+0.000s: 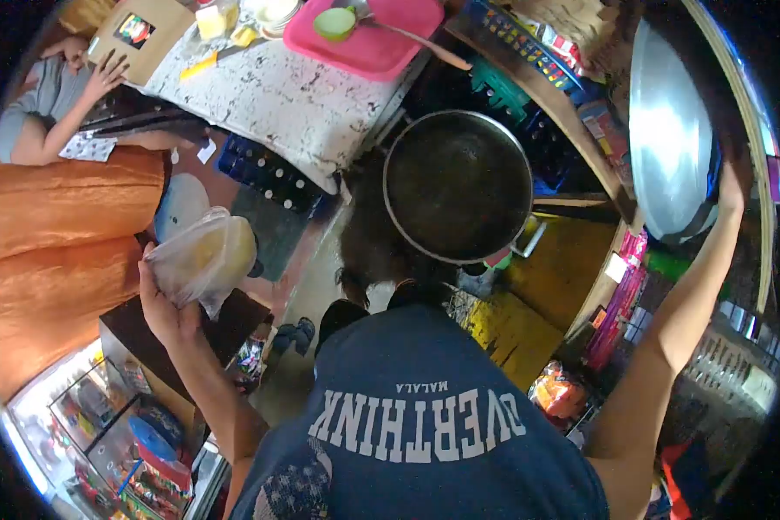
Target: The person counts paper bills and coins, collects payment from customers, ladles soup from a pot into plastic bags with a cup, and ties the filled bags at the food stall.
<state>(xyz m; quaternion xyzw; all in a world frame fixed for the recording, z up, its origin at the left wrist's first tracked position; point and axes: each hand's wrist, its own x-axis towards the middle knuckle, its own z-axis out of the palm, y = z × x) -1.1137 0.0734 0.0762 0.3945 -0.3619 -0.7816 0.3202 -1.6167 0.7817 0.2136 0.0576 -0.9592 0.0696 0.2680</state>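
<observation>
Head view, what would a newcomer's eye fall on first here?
Probably the wide dark pan with its pale rim, just above the middle of the picture. Next would come the big shiny metal round at upper right, with the right hand at its outer edge. The bright pink tray on the speckled tabletop at the top also stands out.

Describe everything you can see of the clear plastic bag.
The clear plastic bag looks thin and wrinkled, bulging around a rounded yellowish mass that I cannot identify. The left hand holds it up at the person's left side, and a loose end of film hangs below. Where its opening lies is unclear.
</observation>
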